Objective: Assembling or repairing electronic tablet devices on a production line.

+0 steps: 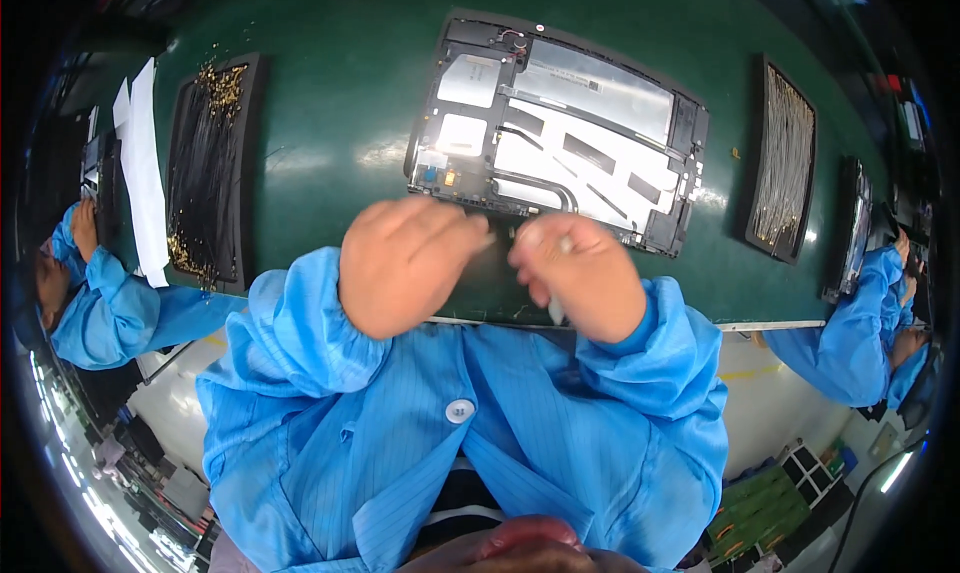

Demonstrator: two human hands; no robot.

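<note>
An opened tablet-like device [590, 123] lies on the green table in front of me, its silver plates, black strips and dark frame exposed. My left hand [405, 263] is at its near left edge, fingers curled together; whatever they pinch is hidden. Close by on the right, my right hand [585, 273] is closed around a thin pale tool [557, 310], whose kind I cannot make out. The fingertips of both hands face each other across a small gap just below the device's near edge, and are slightly blurred.
On the left stands a dark tray [212, 173] of thin black cables with gold ends, some spilled past its rim. White sheets [146, 173] lie beyond it. A second tray [785, 163] holds grey cables at right. Co-workers in blue sleeves [110, 318] sit on both sides.
</note>
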